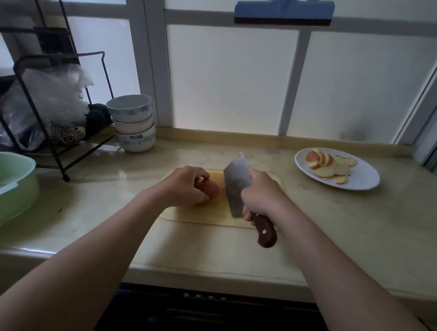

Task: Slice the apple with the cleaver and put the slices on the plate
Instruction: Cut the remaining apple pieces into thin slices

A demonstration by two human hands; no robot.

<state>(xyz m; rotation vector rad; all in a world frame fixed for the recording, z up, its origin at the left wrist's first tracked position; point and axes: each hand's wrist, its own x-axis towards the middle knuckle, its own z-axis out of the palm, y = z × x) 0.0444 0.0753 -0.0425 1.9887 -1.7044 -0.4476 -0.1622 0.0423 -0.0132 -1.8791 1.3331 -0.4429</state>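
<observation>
A reddish piece of apple (211, 187) lies on the pale yellow cutting board (202, 215) in the middle of the counter. My left hand (185, 187) curls over it and holds it down, hiding most of it. My right hand (261, 195) grips the brown wooden handle of the cleaver (234, 185), whose steel blade stands just right of the apple, edge down near the board. Several apple slices (327, 165) lie on the white plate (361, 178) at the back right.
A stack of bowls (134, 123) stands at the back left beside a black wire rack (58, 114) holding plastic bags. A green basin (1, 191) sits at the left edge. The counter's front edge runs below the board. A window closes off the back.
</observation>
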